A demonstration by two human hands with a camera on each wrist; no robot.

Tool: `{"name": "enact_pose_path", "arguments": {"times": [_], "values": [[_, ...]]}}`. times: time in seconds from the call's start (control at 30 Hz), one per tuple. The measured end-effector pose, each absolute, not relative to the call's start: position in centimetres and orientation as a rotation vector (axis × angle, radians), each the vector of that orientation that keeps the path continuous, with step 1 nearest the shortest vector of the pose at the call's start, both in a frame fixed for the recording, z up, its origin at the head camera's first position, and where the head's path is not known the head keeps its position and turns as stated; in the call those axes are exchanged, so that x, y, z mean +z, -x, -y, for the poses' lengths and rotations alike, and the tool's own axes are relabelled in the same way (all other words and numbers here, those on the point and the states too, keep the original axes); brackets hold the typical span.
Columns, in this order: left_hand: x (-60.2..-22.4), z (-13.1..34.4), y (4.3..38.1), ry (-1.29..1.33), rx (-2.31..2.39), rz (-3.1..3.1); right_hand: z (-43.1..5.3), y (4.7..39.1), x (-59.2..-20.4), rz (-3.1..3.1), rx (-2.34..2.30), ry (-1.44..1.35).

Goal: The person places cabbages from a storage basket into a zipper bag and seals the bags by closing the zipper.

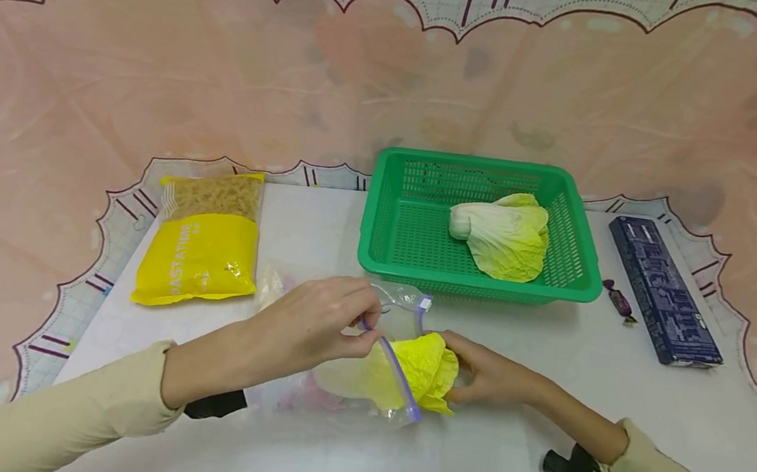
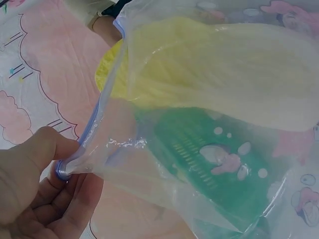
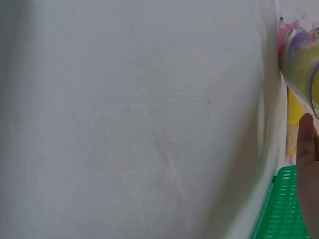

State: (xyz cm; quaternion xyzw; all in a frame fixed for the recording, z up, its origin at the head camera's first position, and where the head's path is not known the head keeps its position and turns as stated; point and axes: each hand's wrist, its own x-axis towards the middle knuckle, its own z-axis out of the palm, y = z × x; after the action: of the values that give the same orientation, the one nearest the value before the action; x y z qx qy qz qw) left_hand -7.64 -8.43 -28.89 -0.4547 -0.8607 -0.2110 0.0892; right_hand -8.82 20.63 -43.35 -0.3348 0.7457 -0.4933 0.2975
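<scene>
A clear zip bag [image 1: 347,388] with a purple seal and printed pink figures lies over the front middle of the table. My left hand [image 1: 316,318] pinches its opening at the zip edge, as the left wrist view shows with the thumb [image 2: 60,144] on the strip. A napa cabbage [image 1: 430,366] lies partly inside, its pale stalk end deep in the bag [image 2: 209,149] and its yellow leaf tips sticking out of the mouth. My right hand [image 1: 492,373] holds those leaf tips, thumb toward me and fingers on the far side, partly hidden by the leaves.
Behind the bag stands a green basket [image 1: 381,213] with another napa cabbage [image 1: 501,234] in it. A yellow pasta bag [image 1: 202,247] lies at the left. To the right are a small wrapped candy [image 1: 619,302] and a long dark blue box [image 1: 663,292].
</scene>
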Motion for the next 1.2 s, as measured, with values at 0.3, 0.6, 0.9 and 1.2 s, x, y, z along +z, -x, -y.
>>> {"name": "enact_pose_path", "arguments": {"times": [0.3, 0.6, 0.9, 1.2], "values": [[-28.67, 8.41, 7.59, 1.324, -0.613, 2.585, -20.65, 8.84, -43.34, -2.105, -1.173, 0.891], [-28.77, 8.50, 7.58, 1.318, -0.619, 2.554, -20.76, 8.97, -43.85, -1.864, -1.456, 0.793], [-28.84, 8.59, 7.66, 1.301, -0.595, 2.580, -20.87, 8.93, -44.10, -1.713, -1.540, 0.839], [-28.89, 8.55, 7.72, 1.299, -0.588, 2.577, -19.99, 8.57, -43.99, -2.028, -1.467, 0.848]]}}
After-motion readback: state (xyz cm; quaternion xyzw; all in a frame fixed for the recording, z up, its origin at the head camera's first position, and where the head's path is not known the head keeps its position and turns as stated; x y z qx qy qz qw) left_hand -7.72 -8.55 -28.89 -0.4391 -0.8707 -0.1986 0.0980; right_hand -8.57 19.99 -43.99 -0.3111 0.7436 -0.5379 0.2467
